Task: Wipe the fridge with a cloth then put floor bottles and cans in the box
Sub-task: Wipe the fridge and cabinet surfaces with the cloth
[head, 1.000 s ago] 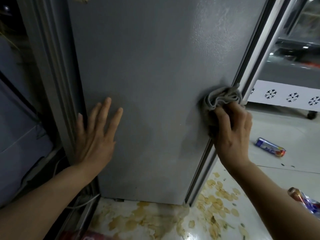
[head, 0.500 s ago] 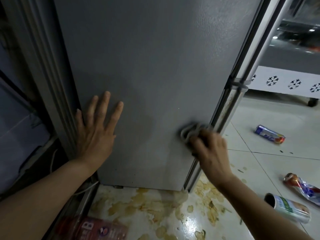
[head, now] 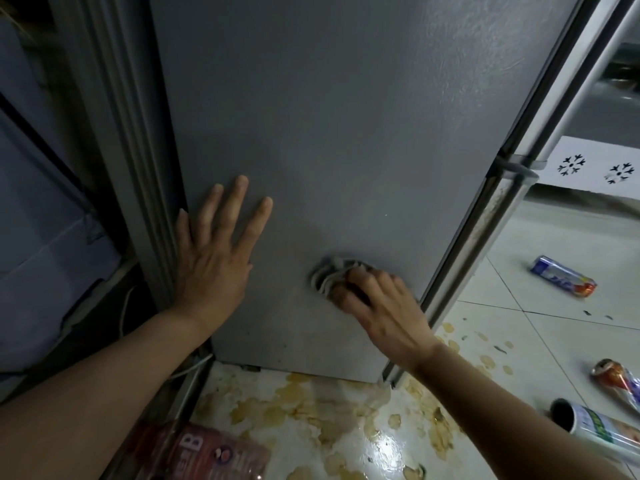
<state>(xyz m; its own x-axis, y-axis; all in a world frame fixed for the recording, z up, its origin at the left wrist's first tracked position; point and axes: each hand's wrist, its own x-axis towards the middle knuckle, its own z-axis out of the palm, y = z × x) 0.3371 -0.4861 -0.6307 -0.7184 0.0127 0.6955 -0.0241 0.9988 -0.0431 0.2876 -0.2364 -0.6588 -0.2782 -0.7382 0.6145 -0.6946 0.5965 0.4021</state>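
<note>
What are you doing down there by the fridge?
A person is wiping the grey fridge side. The right hand presses a bunched cloth low on the panel, while the left hand lies flat against it. Cans lie on the stained floor, not yet picked up.

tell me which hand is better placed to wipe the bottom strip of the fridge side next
Right. The right hand already presses the cloth low on the fridge; the left hand lies flat and empty.
</note>
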